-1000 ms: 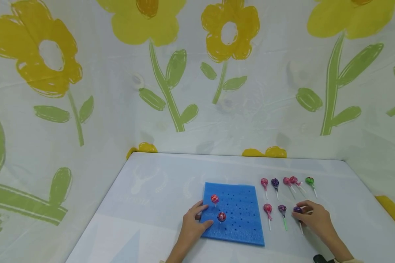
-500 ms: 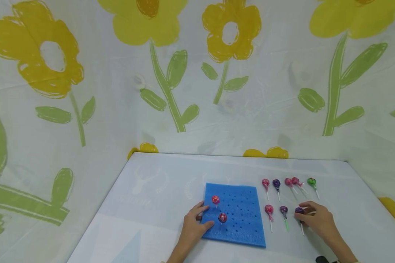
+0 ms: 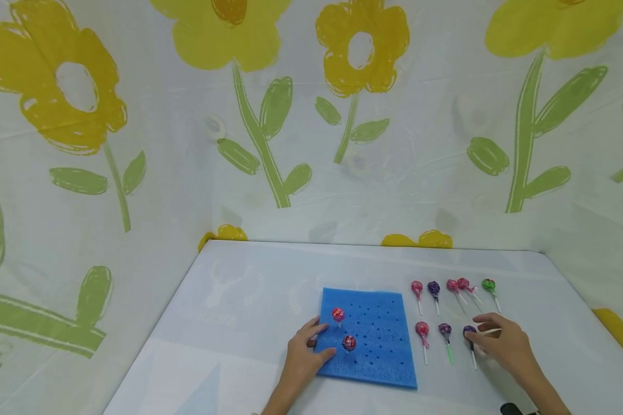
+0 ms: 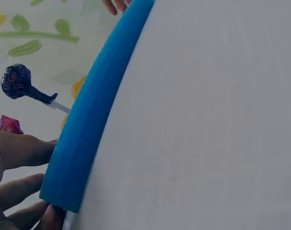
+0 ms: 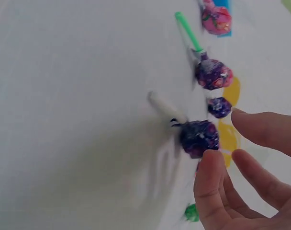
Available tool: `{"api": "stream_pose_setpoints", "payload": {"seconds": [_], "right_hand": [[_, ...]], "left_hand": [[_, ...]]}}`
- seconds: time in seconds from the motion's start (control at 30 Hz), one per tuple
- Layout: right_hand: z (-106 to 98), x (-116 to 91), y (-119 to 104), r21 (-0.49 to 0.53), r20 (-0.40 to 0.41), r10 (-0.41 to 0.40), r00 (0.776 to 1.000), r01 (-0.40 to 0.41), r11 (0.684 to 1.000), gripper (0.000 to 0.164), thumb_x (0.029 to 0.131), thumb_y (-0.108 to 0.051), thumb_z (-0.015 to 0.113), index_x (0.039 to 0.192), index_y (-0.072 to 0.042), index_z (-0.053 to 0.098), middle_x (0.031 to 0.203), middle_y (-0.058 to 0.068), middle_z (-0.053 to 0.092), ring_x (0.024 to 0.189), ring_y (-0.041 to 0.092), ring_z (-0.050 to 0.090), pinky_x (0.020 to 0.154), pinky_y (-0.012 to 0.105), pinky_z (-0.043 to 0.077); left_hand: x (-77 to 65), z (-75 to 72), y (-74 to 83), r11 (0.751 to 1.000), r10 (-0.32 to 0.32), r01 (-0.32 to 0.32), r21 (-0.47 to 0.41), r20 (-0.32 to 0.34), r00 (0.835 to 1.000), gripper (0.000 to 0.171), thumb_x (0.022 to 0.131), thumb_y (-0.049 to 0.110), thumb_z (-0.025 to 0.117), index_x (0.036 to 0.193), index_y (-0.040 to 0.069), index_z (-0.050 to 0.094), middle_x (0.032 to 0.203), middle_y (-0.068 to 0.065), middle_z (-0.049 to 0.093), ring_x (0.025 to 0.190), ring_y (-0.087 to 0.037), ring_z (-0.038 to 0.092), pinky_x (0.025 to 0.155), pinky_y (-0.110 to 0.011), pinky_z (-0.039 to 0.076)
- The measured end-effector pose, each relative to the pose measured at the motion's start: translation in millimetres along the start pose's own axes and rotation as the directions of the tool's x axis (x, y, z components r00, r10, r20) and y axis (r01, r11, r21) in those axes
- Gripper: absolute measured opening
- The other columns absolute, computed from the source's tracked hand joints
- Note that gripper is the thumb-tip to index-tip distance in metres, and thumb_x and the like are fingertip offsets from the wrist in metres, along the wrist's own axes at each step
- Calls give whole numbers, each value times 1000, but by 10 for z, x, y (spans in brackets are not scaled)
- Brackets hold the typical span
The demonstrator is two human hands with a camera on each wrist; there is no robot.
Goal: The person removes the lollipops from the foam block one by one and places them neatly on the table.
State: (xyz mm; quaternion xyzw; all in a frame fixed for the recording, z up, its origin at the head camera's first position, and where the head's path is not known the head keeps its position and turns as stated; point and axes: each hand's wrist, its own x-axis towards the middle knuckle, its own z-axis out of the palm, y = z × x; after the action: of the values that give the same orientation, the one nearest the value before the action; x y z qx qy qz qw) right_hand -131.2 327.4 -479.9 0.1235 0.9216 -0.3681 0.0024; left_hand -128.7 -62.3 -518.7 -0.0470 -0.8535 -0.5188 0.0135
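My left hand (image 3: 303, 356) grips the left edge of a blue foam board (image 3: 379, 340) with rows of small holes. Two red-wrapped lollipops, one farther back (image 3: 338, 314) and one nearer (image 3: 349, 343), stand upright in it. Seen from the left wrist, the thumb lies over the board's top face and other fingers are against its edge. My right hand (image 3: 505, 341) hovers at a purple-wrapped lollipop (image 5: 199, 138) with a white stick. In the right wrist view the thumb is apart from its wrapper, and one fingertip (image 5: 212, 160) is right at its edge.
Left of that lollipop lie a purple one with a green stick (image 3: 445, 329) and a pink one (image 3: 422, 329). Behind them is a row with pink (image 3: 417, 286), purple (image 3: 433, 287) and green (image 3: 488, 286) lollipops. A flower-printed sheet (image 3: 420, 190) surrounds the white table (image 3: 259, 300).
My right thumb and fingers have drawn slightly away to the right from the purple lollipop, which now shows more fully on the table. My left hand and the board have stayed put.
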Motion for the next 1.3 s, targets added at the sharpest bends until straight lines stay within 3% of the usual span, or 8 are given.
{"api": "stream_pose_setpoints", "payload": {"seconds": [0.2, 0.47, 0.73, 1.03, 1.3], "right_hand": [[12, -53, -158, 15, 3, -112, 994, 112, 994, 41, 82, -17, 73, 114, 5, 59, 96, 18, 64, 81, 26, 63, 61, 26, 53], [92, -113, -432, 30, 18, -220, 975, 220, 975, 37, 83, -19, 73, 113, 1, 61, 97, 12, 65, 82, 21, 60, 64, 18, 50], [206, -162, -666, 45, 43, -256, 966, 254, 966, 33, 83, -15, 73, 110, 0, 62, 98, 12, 65, 83, 19, 61, 68, 16, 49], [349, -216, -837, 132, 62, -308, 949, 298, 945, 28, 83, -13, 73, 107, -3, 63, 98, 9, 65, 84, 17, 61, 73, 18, 51], [529, -278, -923, 186, 81, -321, 944, 302, 935, 26, 80, -8, 74, 103, -3, 63, 96, 9, 65, 82, 15, 62, 74, 26, 54]], "left_hand": [[-6, -1, 15, 1000, -6, 6, -3, 0, 1000, 47, 75, 12, 79, 119, 6, 65, 138, -14, 49, 98, -24, 56, 81, -35, 52], [4, 2, 15, 1000, 9, -9, -3, 3, 1000, 47, 75, 13, 79, 119, 5, 65, 137, -16, 50, 98, -25, 58, 81, -35, 53], [10, -4, 7, 1000, 6, -6, -6, 8, 1000, 47, 75, 13, 79, 119, 5, 65, 137, -15, 49, 97, -25, 58, 81, -35, 53], [11, -7, 0, 1000, 25, -25, -6, 3, 1000, 48, 74, 13, 80, 119, 5, 65, 137, -16, 49, 99, -26, 58, 81, -37, 53], [18, 9, -15, 1000, 8, -8, -1, 7, 1000, 47, 75, 12, 79, 119, 5, 65, 138, -15, 49, 100, -26, 58, 82, -36, 52]]}}
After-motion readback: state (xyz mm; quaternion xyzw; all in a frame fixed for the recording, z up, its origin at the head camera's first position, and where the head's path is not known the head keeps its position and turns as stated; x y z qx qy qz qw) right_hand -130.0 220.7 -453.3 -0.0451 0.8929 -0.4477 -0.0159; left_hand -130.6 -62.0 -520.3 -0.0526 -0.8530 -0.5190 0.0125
